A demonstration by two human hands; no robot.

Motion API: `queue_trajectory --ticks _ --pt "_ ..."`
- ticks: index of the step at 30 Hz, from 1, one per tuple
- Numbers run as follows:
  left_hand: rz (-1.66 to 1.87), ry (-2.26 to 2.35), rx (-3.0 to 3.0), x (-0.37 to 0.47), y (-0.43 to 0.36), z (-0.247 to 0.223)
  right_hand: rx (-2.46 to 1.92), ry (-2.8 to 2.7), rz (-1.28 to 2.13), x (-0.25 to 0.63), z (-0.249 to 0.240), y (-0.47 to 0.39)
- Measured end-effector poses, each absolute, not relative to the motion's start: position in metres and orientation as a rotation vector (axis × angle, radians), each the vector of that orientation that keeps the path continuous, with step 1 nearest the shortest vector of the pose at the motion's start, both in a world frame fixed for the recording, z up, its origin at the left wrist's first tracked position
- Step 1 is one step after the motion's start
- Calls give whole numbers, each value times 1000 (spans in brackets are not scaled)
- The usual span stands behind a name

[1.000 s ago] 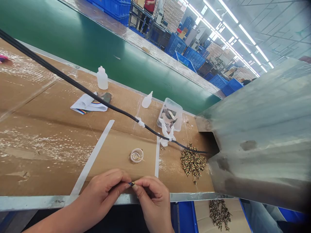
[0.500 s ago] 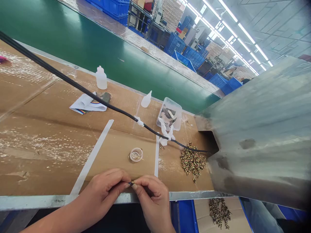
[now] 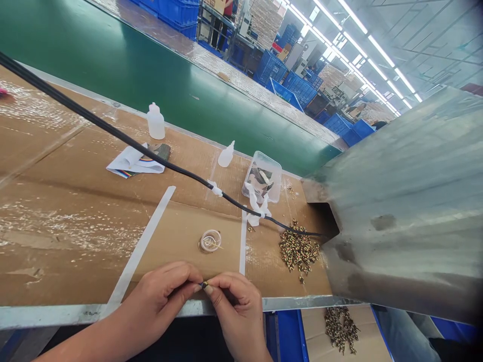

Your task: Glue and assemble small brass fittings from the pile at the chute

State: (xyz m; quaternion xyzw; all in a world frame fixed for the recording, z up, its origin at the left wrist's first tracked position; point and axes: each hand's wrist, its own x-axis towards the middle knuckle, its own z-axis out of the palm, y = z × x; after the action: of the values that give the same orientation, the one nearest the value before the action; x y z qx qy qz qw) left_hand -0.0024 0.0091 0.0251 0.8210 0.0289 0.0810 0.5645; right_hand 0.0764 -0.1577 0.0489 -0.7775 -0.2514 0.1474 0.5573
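Note:
Between the fingertips of both hands is a small dark and yellow part (image 3: 204,285), held just above the table's front edge. My left hand (image 3: 162,296) pinches it from the left, and my right hand (image 3: 237,306) pinches it from the right. The fingers hide most of it. Beyond the hands a small round clear cup (image 3: 210,241) stands on the cardboard, with a thin stick in it. To the right lies a pile of small gold and dark parts (image 3: 299,249).
A black cable (image 3: 173,168) hangs across the table. Behind it are a white bottle (image 3: 156,121), a smaller bottle (image 3: 226,155), a clear box (image 3: 263,177) and a folded cloth (image 3: 132,162). A metal housing (image 3: 407,211) stands at right; below, more parts (image 3: 340,329) lie on cardboard.
The camera view has shifted very slightly. Both hands keep the same pinch on the small part, with no clear movement.

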Motion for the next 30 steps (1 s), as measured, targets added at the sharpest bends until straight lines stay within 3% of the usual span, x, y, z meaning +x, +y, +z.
queue_trajectory --ticks 21,30 --pt "183 70 1942 -1 10 28 -1835 -590 336 76 49 -158" --pt "25 136 1910 -3 13 25 -1851 -568 292 73 54 -158"
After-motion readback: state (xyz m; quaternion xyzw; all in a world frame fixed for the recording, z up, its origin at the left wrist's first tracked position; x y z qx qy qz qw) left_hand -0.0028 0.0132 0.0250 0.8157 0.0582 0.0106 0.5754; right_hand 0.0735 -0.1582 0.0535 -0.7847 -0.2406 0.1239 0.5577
